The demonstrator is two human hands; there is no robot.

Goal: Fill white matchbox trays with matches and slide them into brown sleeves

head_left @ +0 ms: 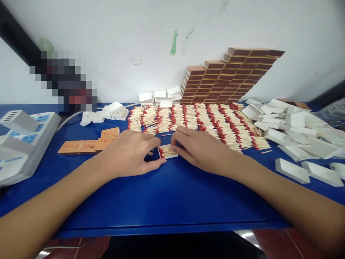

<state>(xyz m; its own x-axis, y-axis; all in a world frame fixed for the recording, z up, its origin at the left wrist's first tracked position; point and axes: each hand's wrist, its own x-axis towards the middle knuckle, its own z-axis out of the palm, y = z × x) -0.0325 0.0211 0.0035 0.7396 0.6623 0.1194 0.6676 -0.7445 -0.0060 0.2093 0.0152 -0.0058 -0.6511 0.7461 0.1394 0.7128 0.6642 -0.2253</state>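
A small white matchbox tray [169,156] lies on the blue table in front of me, filled with matches [166,150] whose red heads point left. My left hand [132,153] grips the tray's left end, with the thumb on the near side and the index finger on the far side. The fingertips of my right hand [201,149] are pinched together on the matches at the tray's right end. A single loose match [167,135] lies just behind the tray. Beside my left hand are several orange printed matchboxes [71,146], partly hidden by my wrist.
Rows of loose matches [188,117] spread behind my hands. A stepped stack of brown-sided matchboxes [223,81] stands against the wall. White empty trays pile up [293,124] at right, with more trays [115,109] at back left. A white power strip [45,138] sits at far left.
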